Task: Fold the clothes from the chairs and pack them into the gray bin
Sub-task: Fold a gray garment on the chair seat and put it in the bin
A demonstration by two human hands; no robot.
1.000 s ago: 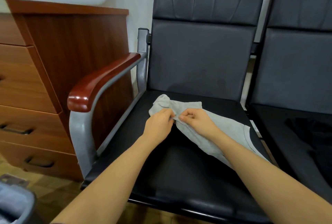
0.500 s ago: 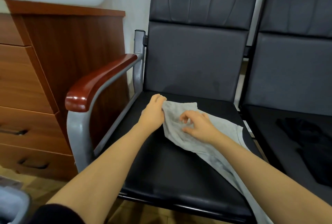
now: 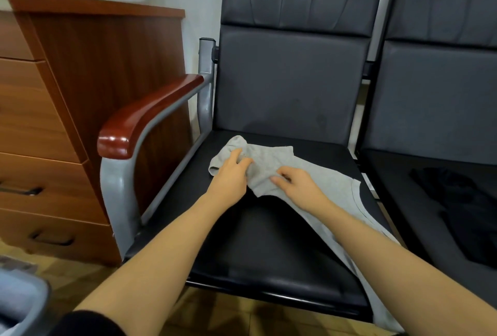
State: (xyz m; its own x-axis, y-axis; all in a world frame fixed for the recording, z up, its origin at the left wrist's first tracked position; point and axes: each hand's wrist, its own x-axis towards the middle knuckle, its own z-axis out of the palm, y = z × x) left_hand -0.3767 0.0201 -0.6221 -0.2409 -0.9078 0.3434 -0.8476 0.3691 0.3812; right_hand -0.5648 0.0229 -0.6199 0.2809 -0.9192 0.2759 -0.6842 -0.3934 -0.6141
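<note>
Hands are working a gray garment on the black chair seat: left hand and right hand each pinching cloth. Folding is just starting; next, spreading it flat between both grips.

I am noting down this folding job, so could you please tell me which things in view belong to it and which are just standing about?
Part of the job:
- gray garment, under both hands, on the left chair
- dark garment on the right chair
- gray bin, bottom left corner
- left hand, right hand

Standing about:
- wooden drawer cabinet
</note>
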